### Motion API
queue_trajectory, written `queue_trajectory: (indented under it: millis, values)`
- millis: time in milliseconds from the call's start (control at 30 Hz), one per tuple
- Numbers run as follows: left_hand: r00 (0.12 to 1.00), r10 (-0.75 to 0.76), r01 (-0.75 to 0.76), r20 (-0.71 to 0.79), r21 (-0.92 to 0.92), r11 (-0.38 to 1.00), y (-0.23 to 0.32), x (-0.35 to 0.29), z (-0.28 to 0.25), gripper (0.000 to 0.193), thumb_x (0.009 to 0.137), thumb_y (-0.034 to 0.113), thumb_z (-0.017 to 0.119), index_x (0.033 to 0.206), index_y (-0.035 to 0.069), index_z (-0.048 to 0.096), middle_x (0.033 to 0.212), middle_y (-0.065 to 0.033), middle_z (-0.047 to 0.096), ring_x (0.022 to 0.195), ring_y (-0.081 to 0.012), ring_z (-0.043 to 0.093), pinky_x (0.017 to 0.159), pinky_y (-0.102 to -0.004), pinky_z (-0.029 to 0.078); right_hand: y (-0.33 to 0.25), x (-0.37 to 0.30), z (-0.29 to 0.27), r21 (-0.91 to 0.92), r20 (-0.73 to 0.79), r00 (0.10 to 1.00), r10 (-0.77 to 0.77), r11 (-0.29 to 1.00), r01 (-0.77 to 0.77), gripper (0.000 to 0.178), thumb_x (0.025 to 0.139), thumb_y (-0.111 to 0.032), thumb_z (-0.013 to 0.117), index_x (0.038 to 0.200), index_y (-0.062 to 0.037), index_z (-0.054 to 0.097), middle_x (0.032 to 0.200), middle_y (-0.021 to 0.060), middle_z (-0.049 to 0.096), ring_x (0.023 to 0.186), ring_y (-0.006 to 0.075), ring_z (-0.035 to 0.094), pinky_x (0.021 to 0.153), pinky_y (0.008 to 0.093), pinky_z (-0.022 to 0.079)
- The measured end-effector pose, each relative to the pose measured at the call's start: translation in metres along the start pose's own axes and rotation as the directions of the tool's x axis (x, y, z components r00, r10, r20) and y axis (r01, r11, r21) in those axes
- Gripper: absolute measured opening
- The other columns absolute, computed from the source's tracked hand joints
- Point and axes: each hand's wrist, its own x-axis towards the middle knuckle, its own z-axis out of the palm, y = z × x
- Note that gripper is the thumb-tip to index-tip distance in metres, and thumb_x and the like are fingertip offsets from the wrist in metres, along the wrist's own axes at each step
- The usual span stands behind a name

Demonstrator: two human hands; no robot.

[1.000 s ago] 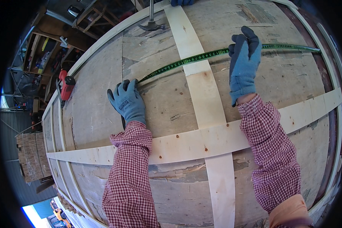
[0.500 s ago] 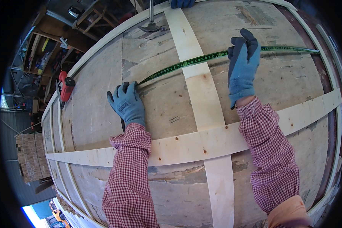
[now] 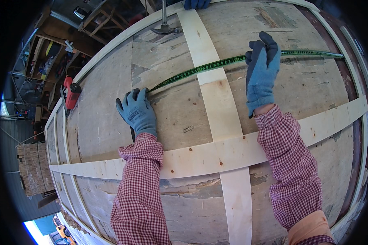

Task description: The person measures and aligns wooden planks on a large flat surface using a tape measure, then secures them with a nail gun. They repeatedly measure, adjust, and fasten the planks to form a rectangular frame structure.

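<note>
Two pale battens point(image 3: 216, 102) cross worn plywood panel point(image 3: 180, 114), cluttered workshop behind

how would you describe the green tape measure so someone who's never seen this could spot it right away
Start at the big weathered plywood panel crossed by pale wooden battens. A thin band runs across its upper half, pinned by the left hand at one end and the right hand further along. That is the green tape measure, the only narrow green strip with fine markings, crossing over the upright batten.
</note>
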Motion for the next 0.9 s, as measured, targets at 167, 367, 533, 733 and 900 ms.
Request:
queue_trajectory:
  millis: [167, 367, 533, 733, 900]
  values:
    - [1.000, 0.004, -0.004, -0.004, -0.002, 1.000, 0.000, 0.000, -0.002, 0.026, 0.088, 0.017, 0.056, 0.109, 0.027, 0.066, 0.117, -0.0014, 0.062, 0.116, -0.0216, 0.051, 0.113, -0.0484, 0.021, 0.002, 0.000, 0.000, 0.019, -0.003, 1.000, -0.005, 1.000, 0.005, 0.028, 0.097, -0.009, 0.047, 0.126, -0.0055, 0.047, 0.115, 0.0119, 0.056, 0.105, 0.0192, 0.057, 0.094, 0.0272, 0.048]
    - [1.000, -0.006, 0.006, 0.009, -0.010, 1.000, -0.001, 0.000, 0.000, 0.023, 0.089, 0.019, 0.056, 0.107, 0.026, 0.067, 0.118, -0.0018, 0.062, 0.117, -0.0227, 0.051, 0.113, -0.0490, 0.020, -0.001, -0.001, 0.001, -0.004, -0.005, 1.000, 0.008, 1.000, -0.008, 0.028, 0.097, -0.009, 0.047, 0.125, -0.0055, 0.047, 0.115, 0.0112, 0.057, 0.105, 0.0185, 0.057, 0.093, 0.0271, 0.048]
    - [1.000, -0.016, 0.016, 0.002, -0.040, 0.999, 0.000, 0.001, 0.000, 0.019, 0.090, 0.023, 0.055, 0.103, 0.026, 0.069, 0.118, -0.0026, 0.062, 0.119, -0.0240, 0.050, 0.114, -0.0504, 0.018, 0.010, 0.002, -0.002, 0.022, -0.008, 0.998, -0.063, 0.998, 0.063, 0.029, 0.097, -0.021, 0.052, 0.124, -0.0119, 0.051, 0.103, 0.0056, 0.057, 0.082, 0.0110, 0.052, 0.079, 0.0267, 0.047]
    - [1.000, -0.021, 0.021, -0.003, -0.040, 0.999, 0.002, 0.001, -0.003, 0.019, 0.090, 0.022, 0.056, 0.103, 0.025, 0.069, 0.117, -0.0027, 0.062, 0.118, -0.0243, 0.050, 0.114, -0.0503, 0.019, 0.006, -0.001, 0.000, 0.062, 0.008, 0.999, -0.043, 0.997, 0.042, 0.029, 0.097, -0.020, 0.052, 0.124, -0.0118, 0.052, 0.102, 0.0052, 0.058, 0.081, 0.0108, 0.052, 0.078, 0.0264, 0.046]
    - [1.000, -0.016, 0.016, -0.007, -0.037, 0.999, 0.001, 0.001, -0.002, 0.020, 0.090, 0.022, 0.055, 0.102, 0.025, 0.070, 0.116, -0.0031, 0.062, 0.117, -0.0246, 0.051, 0.114, -0.0503, 0.019, 0.007, 0.000, 0.000, 0.035, -0.009, 0.998, -0.055, 0.998, 0.055, 0.028, 0.097, -0.020, 0.052, 0.124, -0.0114, 0.052, 0.101, 0.0052, 0.058, 0.080, 0.0105, 0.051, 0.077, 0.0261, 0.046]
